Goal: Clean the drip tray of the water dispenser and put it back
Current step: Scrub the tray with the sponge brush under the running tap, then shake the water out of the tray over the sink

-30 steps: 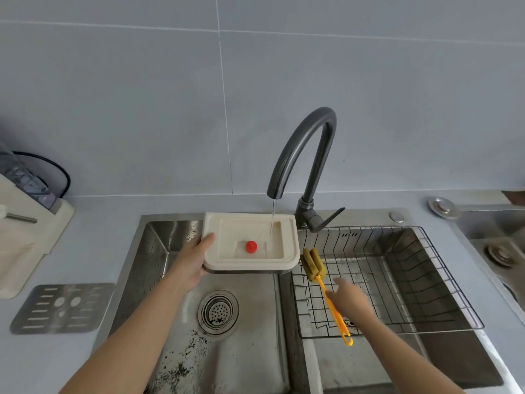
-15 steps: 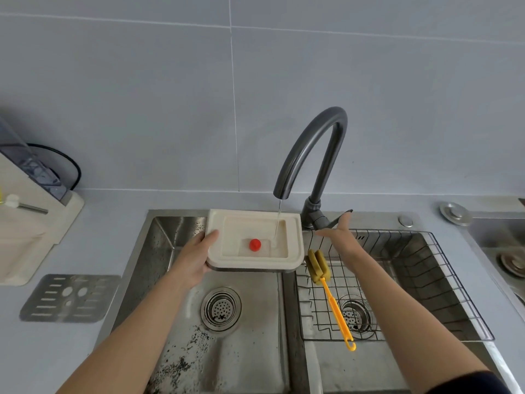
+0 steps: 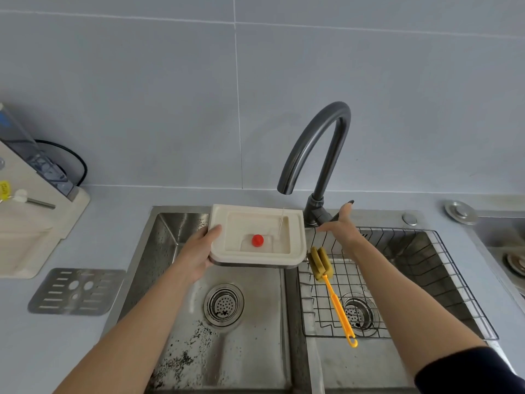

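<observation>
The cream drip tray (image 3: 297, 237) is held level over the back of the left sink basin (image 3: 170, 280), under the dark tap spout (image 3: 315, 143). A red float (image 3: 257, 240) sits in its well with a little water around it. My left hand (image 3: 199, 251) grips the tray's left edge. My right hand (image 3: 345, 230) lies on the tap lever (image 3: 351, 202), thumb below and fingers along it. Only a thin, broken thread of water falls into the tray.
A yellow-handled sponge brush (image 3: 332, 294) lies in the wire basket (image 3: 426, 280) over the right basin. The tray's metal grille (image 3: 76, 291) lies on the counter at left, in front of the cream water dispenser (image 3: 28, 223). A second sink edge shows far right.
My right hand left the brush in the basket and reached up to the tap lever. The water stream has thinned to a broken thread. The tray stayed under the spout.
</observation>
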Demonstrator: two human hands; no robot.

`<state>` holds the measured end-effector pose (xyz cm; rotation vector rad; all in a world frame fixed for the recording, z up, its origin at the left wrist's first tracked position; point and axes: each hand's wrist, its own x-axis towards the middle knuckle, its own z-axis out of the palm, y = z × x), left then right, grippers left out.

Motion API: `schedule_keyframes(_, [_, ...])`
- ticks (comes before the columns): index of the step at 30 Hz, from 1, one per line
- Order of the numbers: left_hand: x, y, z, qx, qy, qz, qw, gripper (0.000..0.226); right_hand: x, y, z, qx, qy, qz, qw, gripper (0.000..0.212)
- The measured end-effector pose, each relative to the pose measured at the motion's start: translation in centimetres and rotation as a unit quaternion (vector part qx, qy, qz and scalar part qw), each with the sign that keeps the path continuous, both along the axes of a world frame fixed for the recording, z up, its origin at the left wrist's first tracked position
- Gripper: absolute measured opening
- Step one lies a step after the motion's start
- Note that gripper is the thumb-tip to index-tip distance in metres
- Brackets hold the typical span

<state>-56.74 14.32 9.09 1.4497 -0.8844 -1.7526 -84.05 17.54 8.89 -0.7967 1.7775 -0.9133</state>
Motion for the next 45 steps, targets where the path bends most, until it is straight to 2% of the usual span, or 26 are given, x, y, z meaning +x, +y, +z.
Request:
schedule_keyframes(4, [-0.1,0.1,0.0,0.003,0.007,0.002,1.0,0.024,-0.7,0.3,0.8,0.026,0.026,0.038,0.999,0.109])
schedule_keyframes(7, [-0.2,0.3,0.1,0.004,0.009,0.003,1.0,0.02,-0.6,1.1,1.2,0.016,0.015,0.042,0.999,0.107])
schedule_keyframes(9, [0.0,0.4,0.0,0.004,0.006,0.004,1.0,0.018,-0.1,1.9,1.3,0.019,0.008,0.083,0.996,0.107])
schedule_keyframes(13, [0.8,0.6,-0.1,0.004,0.0,0.004,1.0,0.019,1.9,3.8,0.7,0.034,0.007,0.205,0.978,0.13])
schedule_keyframes(16, [1.4,0.8,-0.1,0.002,0.0,0.012,1.0,0.016,3.9,5.0,0.1,0.005,0.001,0.244,0.97,0.142])
schedule_keyframes(23, [3.0,1.7,0.2,0.011,-0.013,0.01,1.0,0.01,7.7,6.4,-0.5,-0.078,0.046,0.218,0.972,0.115])
schedule_keyframes(27, [4.1,2.1,0.7,0.026,-0.031,0.005,0.999,0.017,9.3,6.7,-0.6,-0.126,0.049,0.197,0.971,0.083])
schedule_keyframes(29, [4.8,2.4,0.8,0.034,-0.033,0.006,0.999,0.022,9.9,6.6,-0.8,-0.144,0.039,0.2,0.968,0.081])
schedule_keyframes(34, [5.8,3.3,1.3,0.033,-0.029,0.014,0.999,0.013,11.0,6.6,-0.7,-0.157,0.012,0.209,0.965,0.073])
schedule_keyframes(38, [6.6,3.5,1.4,0.007,-0.053,-0.017,0.998,0.034,11.6,6.7,-0.8,-0.156,-0.014,0.207,0.966,0.064])
schedule_keyframes(42, [7.7,4.0,1.3,-0.039,-0.086,-0.111,0.989,0.045,12.0,6.7,-1.0,-0.151,-0.031,0.206,0.966,0.066])
schedule_keyframes(45, [8.7,4.0,0.9,-0.073,-0.105,-0.17,0.977,0.065,12.0,6.6,-1.1,-0.151,-0.03,0.204,0.967,0.068])
